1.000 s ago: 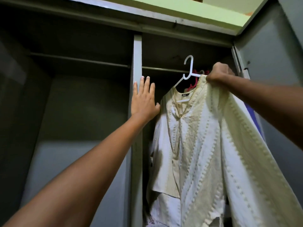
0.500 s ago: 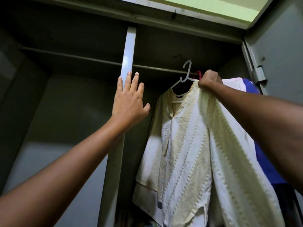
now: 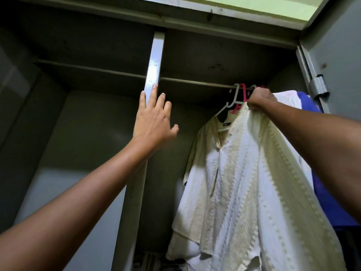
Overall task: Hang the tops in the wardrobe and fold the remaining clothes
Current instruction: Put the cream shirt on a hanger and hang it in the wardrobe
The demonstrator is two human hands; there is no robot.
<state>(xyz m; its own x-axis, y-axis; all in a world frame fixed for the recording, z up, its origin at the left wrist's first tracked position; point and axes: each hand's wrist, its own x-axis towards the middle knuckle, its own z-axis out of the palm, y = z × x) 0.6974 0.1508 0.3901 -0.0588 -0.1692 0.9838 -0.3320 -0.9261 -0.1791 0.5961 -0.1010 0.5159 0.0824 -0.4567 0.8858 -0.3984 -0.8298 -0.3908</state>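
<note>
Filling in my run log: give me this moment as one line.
step: hanging top | right hand: grips cream top at shoulder | white hanger: hook at rail | left hand: flat on divider

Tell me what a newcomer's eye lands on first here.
The cream top on a white hanger, filling the wardrobe's right half; the right hand grips its shoulder just under the rail. Next, the left hand, fingers straight, resting against the pale centre post.
</note>
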